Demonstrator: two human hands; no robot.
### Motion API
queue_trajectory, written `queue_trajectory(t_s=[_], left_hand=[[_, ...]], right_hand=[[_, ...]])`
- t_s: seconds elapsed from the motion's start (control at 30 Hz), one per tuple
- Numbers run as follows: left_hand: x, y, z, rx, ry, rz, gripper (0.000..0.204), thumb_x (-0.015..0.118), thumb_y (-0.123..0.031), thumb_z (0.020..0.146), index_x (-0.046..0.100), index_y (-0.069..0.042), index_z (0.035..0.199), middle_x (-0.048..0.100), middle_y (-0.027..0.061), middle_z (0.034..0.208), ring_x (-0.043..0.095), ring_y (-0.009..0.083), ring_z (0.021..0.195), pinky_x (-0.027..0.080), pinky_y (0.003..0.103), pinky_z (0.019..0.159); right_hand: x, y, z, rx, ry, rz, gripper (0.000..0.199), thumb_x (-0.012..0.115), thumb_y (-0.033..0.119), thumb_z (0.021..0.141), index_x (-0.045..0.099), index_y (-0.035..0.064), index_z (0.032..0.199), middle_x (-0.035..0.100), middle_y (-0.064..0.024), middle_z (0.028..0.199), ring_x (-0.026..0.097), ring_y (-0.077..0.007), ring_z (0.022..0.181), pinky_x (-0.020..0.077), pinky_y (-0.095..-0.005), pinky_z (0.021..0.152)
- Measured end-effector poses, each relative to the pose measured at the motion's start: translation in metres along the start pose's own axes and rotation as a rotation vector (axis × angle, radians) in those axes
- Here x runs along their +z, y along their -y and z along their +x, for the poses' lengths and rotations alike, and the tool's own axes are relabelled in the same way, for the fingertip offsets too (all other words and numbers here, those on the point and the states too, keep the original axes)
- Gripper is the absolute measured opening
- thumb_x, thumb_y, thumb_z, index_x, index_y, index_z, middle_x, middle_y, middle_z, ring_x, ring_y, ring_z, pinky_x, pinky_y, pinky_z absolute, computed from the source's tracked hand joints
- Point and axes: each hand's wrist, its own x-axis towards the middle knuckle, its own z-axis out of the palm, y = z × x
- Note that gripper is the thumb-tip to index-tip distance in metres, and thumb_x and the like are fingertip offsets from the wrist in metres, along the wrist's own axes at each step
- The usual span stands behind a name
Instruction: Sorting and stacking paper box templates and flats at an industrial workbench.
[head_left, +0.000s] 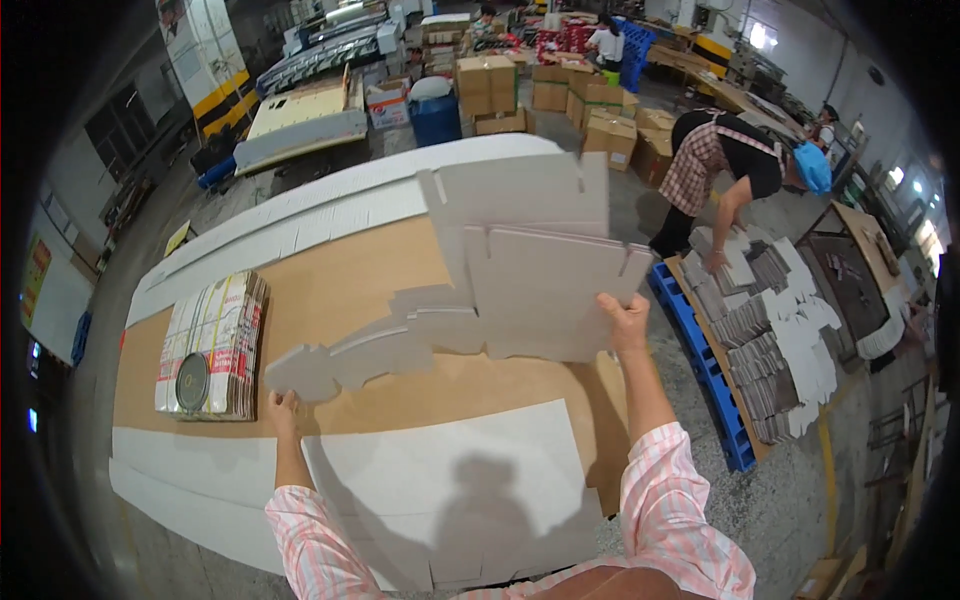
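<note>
Raised above the table, grey die-cut cardboard sheets [550, 290] with slots and a stepped, curved outline stretch between my hands. My right hand [626, 322] is closed on their right edge. At the narrow left tip, my left hand [284, 408] has its fingers closed on the same cardboard. Another grey cardboard panel [520, 195] shows behind the front ones; whether it is part of the held bunch I cannot tell. Below lies brown board [330, 270] on the table, with white sheets [450, 460] nearest me.
A strapped bundle of printed cartons [225, 330] with a round dark tape roll [193, 381] on it stands at left. White sheets [300, 225] line the far side. At right, a co-worker [745, 160] bends over stacked cardboard pieces [765, 340] on a blue pallet [705, 370]. Brown boxes [487, 84] stand behind.
</note>
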Motion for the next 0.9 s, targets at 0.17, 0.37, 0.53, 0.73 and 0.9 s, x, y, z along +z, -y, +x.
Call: queue_trajectory(t_s=[0.17,0.37,0.53,0.73,0.9], left_hand=[[-0.033,-0.004,0.015,0.397,-0.424,0.609,0.048,0.053,-0.001,0.077,0.038,-0.001,0.122,0.048,0.0108,0.112,0.047,0.0218,0.101,0.037,0.032,0.085],[0.204,-0.126,-0.149,0.808,0.161,0.085,0.065,0.056,-0.018,0.079,0.024,0.001,0.132,0.027,0.0187,0.136,0.027,0.028,0.125,0.018,0.039,0.104],[0.302,-0.133,-0.157,0.525,0.567,-0.225,0.062,0.056,-0.022,0.082,0.027,0.001,0.131,0.042,0.0142,0.123,0.042,0.0235,0.112,0.03,0.034,0.096],[0.323,-0.114,-0.152,0.486,0.51,-0.122,0.037,0.047,-0.027,0.089,0.044,-0.002,0.115,0.044,-0.0004,0.083,0.043,0.0085,0.08,0.038,0.024,0.075],[0.333,-0.12,-0.176,0.406,0.538,-0.287,0.038,0.048,-0.037,0.087,0.045,-0.002,0.102,0.039,-0.0019,0.079,0.038,0.0075,0.074,0.034,0.022,0.068]], right_hand=[[0.03,0.011,-0.007,0.022,-0.018,0.109,0.026,0.067,0.019,0.071,0.06,0.0023,0.09,0.059,0.0008,0.081,0.053,-0.0091,0.07,0.042,-0.023,0.065],[0.014,0.009,-0.006,-0.024,-0.072,0.037,0.027,0.065,0.018,0.071,0.059,0.002,0.091,0.058,0.0,0.083,0.053,-0.0095,0.074,0.0414,-0.0238,0.066],[0.024,0.009,-0.002,-0.041,-0.038,-0.1,0.025,0.064,0.02,0.074,0.059,0.0022,0.091,0.054,0.0024,0.079,0.048,-0.0078,0.069,0.0392,-0.022,0.062],[-0.002,0.006,-0.004,-0.109,-0.007,-0.12,0.041,0.066,0.024,0.071,0.052,0.0016,0.103,0.053,-0.0034,0.093,0.049,-0.0119,0.088,0.0387,-0.0262,0.079],[0.006,0.012,-0.016,-0.086,-0.025,-0.082,0.062,0.068,0.032,0.068,0.043,0.0015,0.116,0.05,-0.0085,0.106,0.048,-0.0176,0.098,0.0358,-0.0312,0.088]])
